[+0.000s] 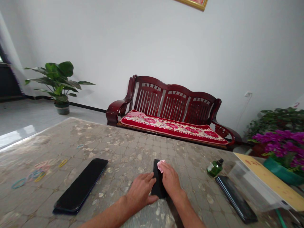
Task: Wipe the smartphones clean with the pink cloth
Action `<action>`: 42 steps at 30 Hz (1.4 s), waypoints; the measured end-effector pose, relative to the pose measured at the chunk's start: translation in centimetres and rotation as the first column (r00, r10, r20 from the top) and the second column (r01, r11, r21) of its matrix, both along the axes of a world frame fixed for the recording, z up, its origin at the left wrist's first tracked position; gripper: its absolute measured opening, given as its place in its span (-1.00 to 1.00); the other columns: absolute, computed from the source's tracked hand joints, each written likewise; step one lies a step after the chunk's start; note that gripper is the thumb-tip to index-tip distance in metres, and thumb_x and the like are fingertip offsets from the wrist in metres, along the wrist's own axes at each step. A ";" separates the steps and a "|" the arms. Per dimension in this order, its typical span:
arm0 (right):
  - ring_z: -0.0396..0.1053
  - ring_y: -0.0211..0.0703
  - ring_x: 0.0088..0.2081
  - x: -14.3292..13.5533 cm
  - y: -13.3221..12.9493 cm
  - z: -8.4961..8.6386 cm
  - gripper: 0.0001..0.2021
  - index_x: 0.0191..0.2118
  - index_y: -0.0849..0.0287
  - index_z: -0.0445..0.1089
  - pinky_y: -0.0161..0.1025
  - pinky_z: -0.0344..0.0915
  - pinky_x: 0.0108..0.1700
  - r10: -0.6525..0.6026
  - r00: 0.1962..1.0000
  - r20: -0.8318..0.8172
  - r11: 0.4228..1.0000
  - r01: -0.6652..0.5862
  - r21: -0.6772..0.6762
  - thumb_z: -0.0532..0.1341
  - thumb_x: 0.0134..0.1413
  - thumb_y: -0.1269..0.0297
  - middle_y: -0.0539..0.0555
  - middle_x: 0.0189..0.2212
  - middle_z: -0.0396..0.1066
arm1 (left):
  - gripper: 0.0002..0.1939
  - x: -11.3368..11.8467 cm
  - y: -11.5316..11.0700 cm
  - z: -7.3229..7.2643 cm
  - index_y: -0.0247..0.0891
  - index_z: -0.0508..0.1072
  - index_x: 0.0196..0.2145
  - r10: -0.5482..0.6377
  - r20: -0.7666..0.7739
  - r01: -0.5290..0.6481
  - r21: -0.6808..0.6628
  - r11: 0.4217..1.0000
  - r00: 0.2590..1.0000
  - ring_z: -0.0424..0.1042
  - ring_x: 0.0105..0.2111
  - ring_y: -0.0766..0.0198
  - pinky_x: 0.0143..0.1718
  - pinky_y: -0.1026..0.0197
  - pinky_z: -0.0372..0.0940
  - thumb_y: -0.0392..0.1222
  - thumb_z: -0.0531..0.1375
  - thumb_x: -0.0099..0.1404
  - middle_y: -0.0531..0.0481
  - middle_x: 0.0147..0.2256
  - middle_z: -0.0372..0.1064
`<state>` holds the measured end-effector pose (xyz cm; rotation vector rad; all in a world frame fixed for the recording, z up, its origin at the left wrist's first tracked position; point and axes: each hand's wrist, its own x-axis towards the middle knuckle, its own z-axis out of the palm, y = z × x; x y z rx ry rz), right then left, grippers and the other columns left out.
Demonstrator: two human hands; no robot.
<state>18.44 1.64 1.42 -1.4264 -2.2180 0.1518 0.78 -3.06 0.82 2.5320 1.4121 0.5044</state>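
A black, flat, slim slab that looks like a phone point(156, 186) lies on the patterned tablecloth in front of me. My left hand point(142, 187) rests at its left side, fingertips on the left edge and thumb at the near end, bracing it. Closed round a crumpled pink cloth or tissue point(161, 165), my right hand point(170, 180) presses it onto the slab's far end. The right hand covers much of the slab's right side. Farther left lies a larger dark phone-like slab point(82, 185) with a bluish lower edge.
Several coloured bands point(38, 172) lie at the left. To the right are a green bottle point(215, 167) with a black cap, a long dark case point(235, 199) and a clear plastic box point(249, 186) under a tan board point(268, 177). A red wooden bench point(173, 104) stands beyond the table point(133, 148).
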 end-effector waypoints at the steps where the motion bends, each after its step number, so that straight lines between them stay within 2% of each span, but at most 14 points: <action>1: 0.36 -0.02 0.17 -0.1 -0.4 -0.3 -0.51 0.06 0.25 0.49 -0.02 0.29 0.21 -0.003 1.000 0.003 1.000 0.003 0.005 -0.04 0.13 0.59 0.18 0.07 0.46 | -0.48 0.0 0.0 -0.1 -0.25 0.49 -0.05 -0.004 0.002 0.004 -0.003 1.000 1.000 0.42 0.05 -0.10 0.11 -0.05 0.29 -0.04 0.44 0.05 -0.23 0.09 0.41; 6: 0.36 -0.06 0.16 0.0 -2.5 -1.3 -0.50 0.08 0.16 0.48 -0.05 0.29 0.21 0.060 0.998 0.010 0.996 -0.060 0.062 -0.02 0.14 0.57 0.14 0.07 0.46 | -0.40 -0.1 0.1 -0.4 -0.19 0.44 0.06 -0.021 0.040 0.021 0.009 1.000 0.999 0.43 0.04 -0.06 0.10 -0.02 0.30 -0.04 0.42 0.07 -0.18 0.10 0.40; 14: 0.39 -0.02 0.14 -0.9 -0.1 0.2 -0.55 -0.02 0.17 0.54 0.00 0.26 0.22 0.037 0.999 -0.009 0.999 -0.037 0.025 0.00 0.13 0.58 0.14 0.03 0.50 | -0.62 0.0 0.1 -0.5 -0.22 0.55 -0.16 -0.034 0.035 0.033 0.025 0.999 0.999 0.43 0.01 -0.05 0.10 -0.02 0.29 -0.08 0.45 0.06 -0.15 0.01 0.47; 21: 0.39 -0.07 0.14 -1.2 -1.9 -1.2 -0.60 -0.01 0.12 0.53 -0.10 0.31 0.18 0.119 0.992 -0.036 0.989 -0.116 0.094 0.07 0.15 0.55 0.13 0.02 0.51 | -0.66 0.0 0.1 -0.7 -0.22 0.55 -0.16 -0.072 0.065 0.070 0.022 0.997 0.995 0.45 -0.03 -0.01 0.07 0.02 0.31 -0.10 0.42 0.12 -0.11 -0.05 0.50; 25: 0.40 -0.10 0.12 -1.3 -1.2 -0.4 -0.60 -0.06 0.08 0.54 -0.08 0.28 0.21 0.130 0.990 -0.057 0.990 -0.126 0.068 0.06 0.15 0.54 0.08 0.00 0.52 | -0.76 0.1 0.0 -0.6 -0.21 0.55 -0.20 -0.086 0.047 0.085 0.012 0.996 0.995 0.47 -0.06 0.01 0.05 0.02 0.32 -0.14 0.39 0.16 -0.10 -0.09 0.52; 30: 0.43 -0.09 0.08 -2.0 0.0 0.7 -0.62 -0.14 0.13 0.57 -0.11 0.29 0.19 0.148 0.984 -0.097 0.988 -0.143 0.055 0.04 0.14 0.54 0.10 -0.04 0.54 | -0.77 0.2 0.1 -0.6 -0.22 0.55 -0.22 -0.078 0.028 0.078 0.001 0.997 0.997 0.48 -0.08 0.01 0.04 0.03 0.33 -0.17 0.40 0.14 -0.09 -0.12 0.54; 36: 0.38 -0.10 0.14 -0.9 -2.0 -0.5 -0.59 -0.04 0.08 0.54 -0.10 0.26 0.22 0.214 0.972 -0.094 0.977 -0.212 0.033 0.06 0.14 0.54 0.07 0.01 0.51 | -0.76 0.2 0.0 -0.9 -0.23 0.54 -0.22 -0.070 0.058 0.069 0.022 0.997 0.996 0.48 -0.09 0.03 0.01 0.06 0.34 -0.19 0.39 0.13 -0.09 -0.14 0.54; 42: 0.40 -0.09 0.13 -0.2 0.0 -0.2 -0.55 -0.01 0.11 0.54 -0.01 0.26 0.23 0.113 0.990 -0.089 0.993 -0.110 0.041 0.00 0.15 0.55 0.12 0.02 0.51 | -0.79 0.2 0.2 -1.4 -0.25 0.54 -0.28 -0.069 0.072 0.066 0.046 0.997 0.995 0.49 -0.13 0.02 0.00 0.05 0.35 -0.21 0.40 0.10 -0.12 -0.16 0.54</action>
